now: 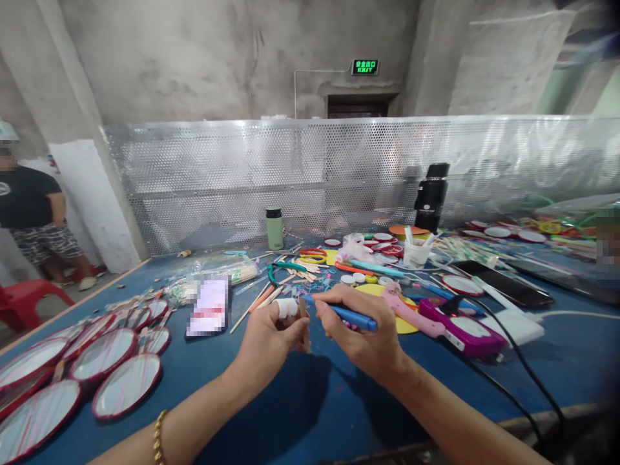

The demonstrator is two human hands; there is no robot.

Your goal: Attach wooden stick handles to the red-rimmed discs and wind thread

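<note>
My left hand (pixel 271 332), with white tape round one finger, is closed on a small flat tan piece (pixel 304 323) that looks like wood or card. My right hand (pixel 363 329) grips a blue pen-shaped tool (pixel 356 318) the way one holds a pen. Its tip points left, at the upper edge of the tan piece; whether they touch I cannot tell. Just beyond the hands lie green-handled pliers (pixel 285 266) and scattered wooden sticks (pixel 295 278). A pink tool (pixel 411 310) lies right of my right hand.
Several red-rimmed round discs (pixel 126 385) overlap at the left. A phone (pixel 209 307) lies near them. Behind stand a green cup (pixel 274 229) and a black bottle (pixel 431 197). At the right are a purple device (pixel 462 328), cables and a dark phone (pixel 504 283). A person (pixel 33 200) stands far left.
</note>
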